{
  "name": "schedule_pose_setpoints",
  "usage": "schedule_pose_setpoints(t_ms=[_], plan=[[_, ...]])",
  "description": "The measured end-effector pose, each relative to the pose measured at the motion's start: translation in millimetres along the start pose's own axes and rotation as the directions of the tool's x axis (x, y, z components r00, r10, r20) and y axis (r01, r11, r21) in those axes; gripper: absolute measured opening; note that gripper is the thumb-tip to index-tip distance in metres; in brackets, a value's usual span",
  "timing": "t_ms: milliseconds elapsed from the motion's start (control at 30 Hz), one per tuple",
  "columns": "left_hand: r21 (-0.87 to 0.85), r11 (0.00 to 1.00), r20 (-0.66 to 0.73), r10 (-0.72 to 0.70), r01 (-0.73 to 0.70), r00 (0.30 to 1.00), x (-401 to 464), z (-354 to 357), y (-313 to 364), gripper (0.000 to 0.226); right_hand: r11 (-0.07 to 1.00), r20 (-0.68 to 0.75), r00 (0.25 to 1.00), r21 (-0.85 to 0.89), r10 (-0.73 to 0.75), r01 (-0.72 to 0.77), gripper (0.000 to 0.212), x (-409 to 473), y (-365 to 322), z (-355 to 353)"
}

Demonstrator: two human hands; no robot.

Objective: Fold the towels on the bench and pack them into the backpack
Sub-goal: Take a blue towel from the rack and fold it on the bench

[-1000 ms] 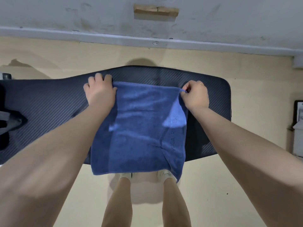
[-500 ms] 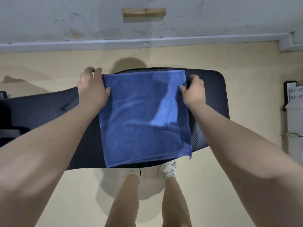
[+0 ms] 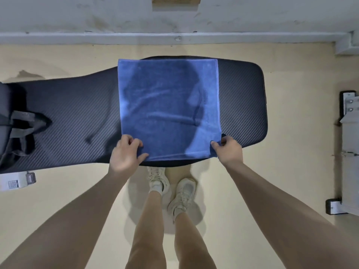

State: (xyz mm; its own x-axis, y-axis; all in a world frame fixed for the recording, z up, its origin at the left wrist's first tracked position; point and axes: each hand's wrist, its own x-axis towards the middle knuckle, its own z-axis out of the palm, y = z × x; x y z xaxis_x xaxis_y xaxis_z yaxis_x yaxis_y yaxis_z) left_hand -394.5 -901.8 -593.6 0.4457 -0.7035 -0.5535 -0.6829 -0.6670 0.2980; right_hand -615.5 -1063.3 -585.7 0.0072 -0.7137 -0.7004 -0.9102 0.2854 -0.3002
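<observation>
The left hand (image 3: pixel 127 152) pinches the near-left corner of the square blue terry towel (image 3: pixel 169 107), thumb on top, fingers curled on the cloth. The right hand (image 3: pixel 230 150) pinches the near-right corner likewise. From both hands the towel stretches away toward twelve o'clock, flat across the black ribbed padded bench (image 3: pixel 77 113), so a fold would likely carry the near edge to the far one. The dark fabric backpack (image 3: pixel 13 125) sits at nine o'clock, nearer the left hand.
</observation>
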Motion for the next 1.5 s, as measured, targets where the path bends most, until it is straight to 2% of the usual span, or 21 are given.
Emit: schedule_pose_setpoints(t_ms=[33,267,367,400,467,500,600,667,767,833,933,1000,1033,1100,1167,1233,1300,1400,1433,1500], plan=[[0.026,0.999,0.004,0.024,-0.024,1.0,-3,4,-3,0.032,1.0,-0.012,1.0,0.03,-0.004,0.005,0.02,0,2,3],[0.313,0.921,0.096,0.211,-0.23,0.973,1,9,-9,0.029,0.961,-0.009,1.0,0.276,0.013,-0.01,0.029,9,20,19],[0.43,0.836,0.131,0.316,-0.341,0.94,-7,9,-11,0.029,0.949,0.012,0.999,0.31,0.051,-0.052,0.026,7,26,19],[0.475,0.804,0.151,0.326,-0.358,0.933,-8,10,-12,0.03,0.954,0.016,0.999,0.296,0.052,-0.055,0.023,7,26,19],[0.501,0.8,0.236,0.24,-0.329,0.942,-10,9,-13,0.031,0.957,0.024,0.999,0.285,0.047,-0.052,0.017,4,26,18],[0.472,0.827,0.227,0.219,-0.304,0.949,-9,7,-15,0.028,0.953,0.024,0.999,0.3,0.047,-0.053,0.015,3,24,16],[0.278,0.947,0.032,0.159,-0.161,0.987,-11,-5,-20,0.018,0.921,0.014,0.997,0.381,0.08,-0.079,0.019,1,19,14],[0.215,0.971,-0.051,0.118,-0.105,0.992,-18,-13,-26,0.015,0.922,0.015,0.996,0.377,0.09,-0.089,0.024,-3,18,13],[0.169,0.98,-0.03,0.108,-0.101,0.994,-37,-15,-36,0.012,0.97,-0.018,0.996,0.232,0.084,-0.078,0.022,-11,24,18],[0.11,0.994,0.007,0.023,-0.024,1.0,-45,-8,-45,0.01,0.982,-0.063,0.991,0.157,0.116,-0.105,0.023,-12,28,25],[0.021,0.994,0.017,-0.104,0.104,0.994,-44,6,-50,0.014,0.97,-0.113,0.977,0.183,0.181,-0.159,0.036,-9,31,33],[-0.103,0.985,-0.035,-0.144,0.14,0.989,-39,15,-48,0.021,0.932,-0.123,0.961,0.3,0.248,-0.202,0.048,-8,31,39],[-0.188,0.97,-0.072,-0.173,0.157,0.982,-35,19,-47,0.023,0.885,-0.1,0.949,0.4,0.3,-0.237,0.048,-8,29,41],[-0.336,0.914,-0.123,-0.281,0.226,0.952,-26,25,-40,0.027,0.698,0.021,0.907,0.631,0.421,-0.339,0.038,-7,26,45],[-0.438,0.841,-0.118,-0.405,0.319,0.907,-18,28,-35,0.031,0.536,0.142,0.864,0.733,0.482,-0.42,0.026,-6,23,46],[-0.501,0.779,-0.088,-0.48,0.378,0.873,-14,30,-30,0.024,0.501,0.184,0.85,0.739,0.494,-0.451,0.006,-6,22,45],[-0.539,0.738,-0.061,-0.515,0.406,0.855,-11,31,-27,0.018,0.464,0.201,0.846,0.762,0.493,-0.452,0.017,-6,22,43],[-0.623,0.654,-0.016,-0.559,0.429,0.829,-9,27,-25,0.032,0.433,0.193,0.85,0.792,0.491,-0.43,0.023,-9,24,40],[-0.692,0.583,0.023,-0.572,0.426,0.82,-9,24,-27,0.033,0.447,0.177,0.854,0.789,0.49,-0.421,0.024,-11,25,39],[-0.842,0.342,0.16,-0.579,0.417,0.8,-14,17,-29,0.029,0.477,0.157,0.865,0.781,0.476,-0.404,0.023,-15,28,39]])
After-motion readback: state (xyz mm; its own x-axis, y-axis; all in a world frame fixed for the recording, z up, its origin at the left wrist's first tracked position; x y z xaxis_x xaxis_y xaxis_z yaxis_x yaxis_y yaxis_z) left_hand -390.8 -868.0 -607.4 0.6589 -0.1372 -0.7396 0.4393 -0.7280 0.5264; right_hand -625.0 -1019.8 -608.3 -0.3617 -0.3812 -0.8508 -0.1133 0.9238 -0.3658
